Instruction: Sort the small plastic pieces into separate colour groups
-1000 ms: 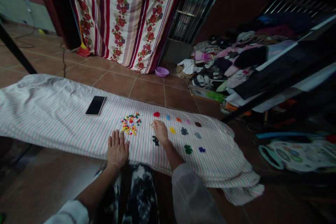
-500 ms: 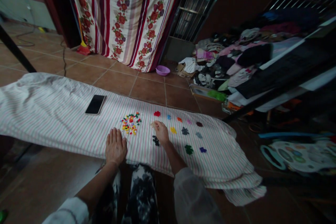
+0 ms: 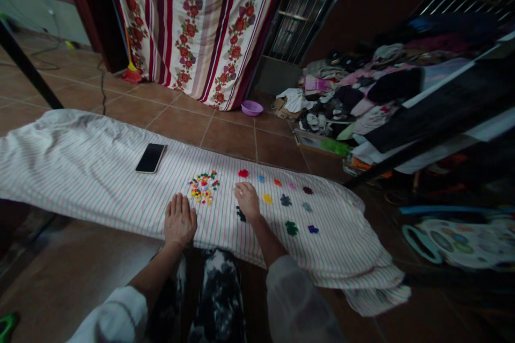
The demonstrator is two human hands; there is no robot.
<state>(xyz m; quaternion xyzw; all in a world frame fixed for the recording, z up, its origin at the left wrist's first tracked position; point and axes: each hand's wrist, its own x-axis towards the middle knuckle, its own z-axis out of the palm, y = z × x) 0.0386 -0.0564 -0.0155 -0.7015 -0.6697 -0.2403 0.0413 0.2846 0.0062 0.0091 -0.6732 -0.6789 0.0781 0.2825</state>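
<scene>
And here the left hand [image 3: 180, 220] lies flat on the striped cloth [image 3: 100, 171], fingers together, near the mixed pieces [image 3: 203, 183]; the right hand's [image 3: 247, 201] fingers curl at a small pale cluster [image 3: 236, 189], whether pinching one I cannot tell; black pieces [image 3: 241, 214] sit nearer the body; red pieces [image 3: 243, 173] lie beyond.

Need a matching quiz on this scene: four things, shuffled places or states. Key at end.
1. phone
2. mixed-colour pieces
3. purple basin
4. left hand

A. palm down on the striped cloth
B. on the tiled floor
C. lying flat, dark side up
D. between phone and right hand

Pairs: 1-C, 2-D, 3-B, 4-A
</scene>
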